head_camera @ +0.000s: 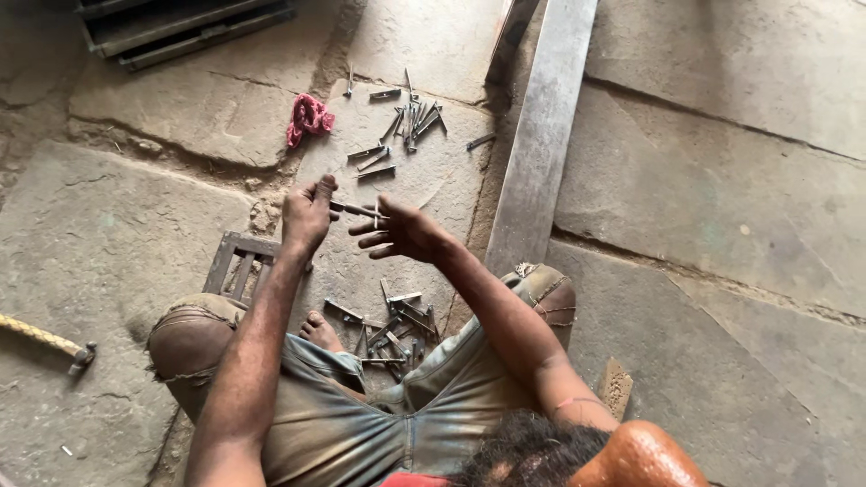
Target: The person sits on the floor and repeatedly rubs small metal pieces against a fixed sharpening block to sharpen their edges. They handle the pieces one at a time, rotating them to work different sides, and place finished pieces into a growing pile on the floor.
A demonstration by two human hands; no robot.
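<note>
Person is sitting low w/ knees spread, both arms reaching fwd between them. Left hand (308,216) is raised, wrist bent slightly, fingers curling shut in a pinch, thumb on top. Right hand (400,231) is sitting just beside it, palm facing left, fingers spreading loosely, thumb and index closing at the tips. Forearms are angling inward, elbows bent, hands nearly meeting at centre.
</note>
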